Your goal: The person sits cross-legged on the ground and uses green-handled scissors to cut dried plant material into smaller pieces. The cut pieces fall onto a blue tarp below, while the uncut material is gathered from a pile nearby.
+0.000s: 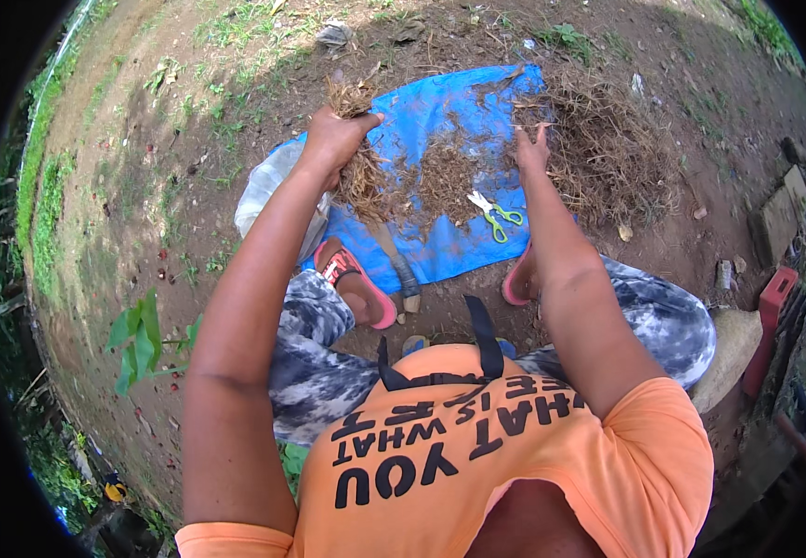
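My left hand grips a bunch of dry brown plant fibre over the left side of a blue plastic sheet. At the sheet's right edge my right hand touches a heap of dry roots or stalks; whether its fingers hold a piece is unclear. Between my hands lies a pile of short brown bits, with green-handled scissors beside it. A knife-like tool with a wrapped handle lies near my feet. A whitish plastic bag sits under my left forearm.
Pink sandals are on my feet by the sheet's near edge. Around the sheet is bare soil with grass tufts. A red block-like object, a wooden board and a pale stone-like slab stand at the right.
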`<action>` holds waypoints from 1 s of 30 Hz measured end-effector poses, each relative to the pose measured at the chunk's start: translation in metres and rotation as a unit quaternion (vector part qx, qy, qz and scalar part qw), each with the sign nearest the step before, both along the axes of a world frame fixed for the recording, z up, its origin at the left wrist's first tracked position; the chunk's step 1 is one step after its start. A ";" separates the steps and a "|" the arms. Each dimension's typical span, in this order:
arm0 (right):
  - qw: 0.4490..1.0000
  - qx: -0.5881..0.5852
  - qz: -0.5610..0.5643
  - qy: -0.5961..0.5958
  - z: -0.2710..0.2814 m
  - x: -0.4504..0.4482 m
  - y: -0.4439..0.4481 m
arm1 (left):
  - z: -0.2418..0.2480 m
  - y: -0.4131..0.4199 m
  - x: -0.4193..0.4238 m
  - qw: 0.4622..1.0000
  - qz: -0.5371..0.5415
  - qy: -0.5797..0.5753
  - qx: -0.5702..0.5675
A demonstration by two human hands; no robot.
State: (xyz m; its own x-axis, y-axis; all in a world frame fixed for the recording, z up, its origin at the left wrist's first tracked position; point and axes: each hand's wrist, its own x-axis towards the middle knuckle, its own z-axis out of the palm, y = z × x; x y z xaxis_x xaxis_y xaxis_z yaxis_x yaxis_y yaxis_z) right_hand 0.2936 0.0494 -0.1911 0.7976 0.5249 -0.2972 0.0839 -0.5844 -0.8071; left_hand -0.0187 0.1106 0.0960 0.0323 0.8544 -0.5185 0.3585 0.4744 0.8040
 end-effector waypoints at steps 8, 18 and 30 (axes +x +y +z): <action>0.825 -0.371 0.398 -0.154 0.024 -0.057 -0.132 | -0.007 0.003 0.000 0.999 -0.032 0.019 0.028; 0.831 -0.254 0.412 -0.273 0.010 -0.064 -0.202 | -0.002 0.000 0.002 0.999 -0.027 0.002 0.028; 0.775 -0.294 0.480 -0.286 0.010 -0.054 -0.189 | 0.003 -0.004 -0.001 0.999 -0.031 0.000 0.032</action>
State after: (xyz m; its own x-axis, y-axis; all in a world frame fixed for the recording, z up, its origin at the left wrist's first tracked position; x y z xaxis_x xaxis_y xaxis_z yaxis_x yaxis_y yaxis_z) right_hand 0.2398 -0.1396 -0.1815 0.2121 0.8660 -0.4529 0.9543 -0.2833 -0.0948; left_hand -0.0193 0.1069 0.0995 0.0868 0.8823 -0.4627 0.3860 0.3984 0.8321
